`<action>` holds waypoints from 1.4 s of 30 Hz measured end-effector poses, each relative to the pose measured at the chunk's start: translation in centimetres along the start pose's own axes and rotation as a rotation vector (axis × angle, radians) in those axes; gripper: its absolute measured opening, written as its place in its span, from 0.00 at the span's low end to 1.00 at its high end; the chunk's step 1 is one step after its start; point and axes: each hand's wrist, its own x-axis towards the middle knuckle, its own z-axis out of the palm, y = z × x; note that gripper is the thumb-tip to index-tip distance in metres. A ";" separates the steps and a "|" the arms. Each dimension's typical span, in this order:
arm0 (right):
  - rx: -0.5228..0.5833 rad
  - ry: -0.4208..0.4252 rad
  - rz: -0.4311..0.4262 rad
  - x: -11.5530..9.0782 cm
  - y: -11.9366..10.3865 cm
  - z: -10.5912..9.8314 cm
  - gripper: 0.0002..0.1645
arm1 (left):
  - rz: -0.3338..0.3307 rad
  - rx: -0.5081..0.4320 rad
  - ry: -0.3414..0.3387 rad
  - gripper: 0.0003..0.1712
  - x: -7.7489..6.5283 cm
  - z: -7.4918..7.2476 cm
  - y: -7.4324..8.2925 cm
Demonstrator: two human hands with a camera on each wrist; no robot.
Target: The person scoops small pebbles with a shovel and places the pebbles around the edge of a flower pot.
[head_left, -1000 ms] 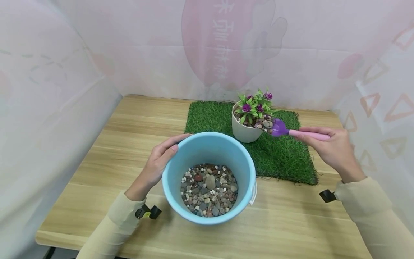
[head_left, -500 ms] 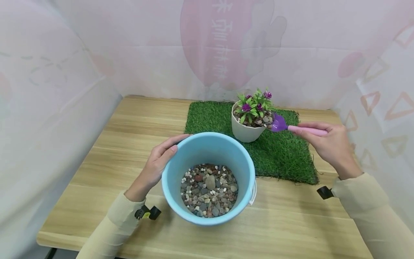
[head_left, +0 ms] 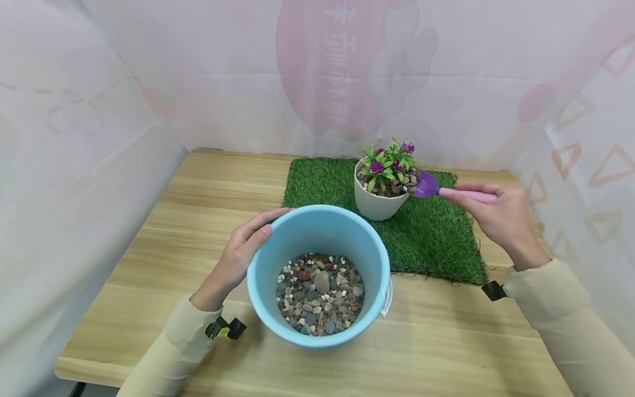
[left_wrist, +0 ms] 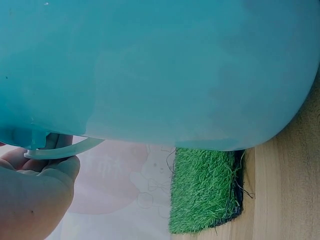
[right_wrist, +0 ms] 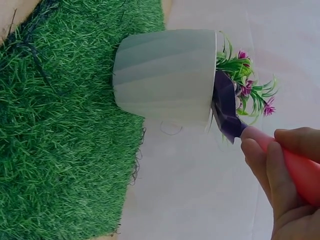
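Note:
A light blue bucket [head_left: 258, 298] stands at the front, with mixed pebbles [head_left: 317, 298] on its bottom. My left hand [head_left: 241, 251] holds its left side at the rim; in the left wrist view the fingers [left_wrist: 62, 167] curl beside the white handle [left_wrist: 75, 149]. My right hand [head_left: 506, 218] grips the pink handle of a small trowel [head_left: 426, 184] with a purple blade. The blade's front lies over the right rim of a white flowerpot [head_left: 378, 208], among pebbles. Purple flowers with green leaves [head_left: 388, 164] rise from the pot.
The pot stands on a green artificial grass mat [head_left: 436, 248] at the back of the wooden table [head_left: 198, 193]. Printed pale cloth [head_left: 223, 99] hangs behind the table and along both sides.
My right hand and the trowel have moved slightly left and up, the blade reaching a bit further over the pot. Pebbles on the blade look fewer. The left hand stays on the bucket.

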 end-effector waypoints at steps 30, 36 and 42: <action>-0.286 0.042 -0.416 1.6 -3.2 0.4 0.16 | 0.013 0.011 0.003 0.26 0.1 0.0 -0.2; -0.325 0.056 -0.501 2.0 -3.6 0.4 0.12 | 0.017 0.010 0.002 0.26 0.1 0.0 -0.1; -0.351 0.041 -0.508 2.3 -4.2 0.3 0.13 | 0.015 0.010 0.002 0.26 0.1 0.1 0.0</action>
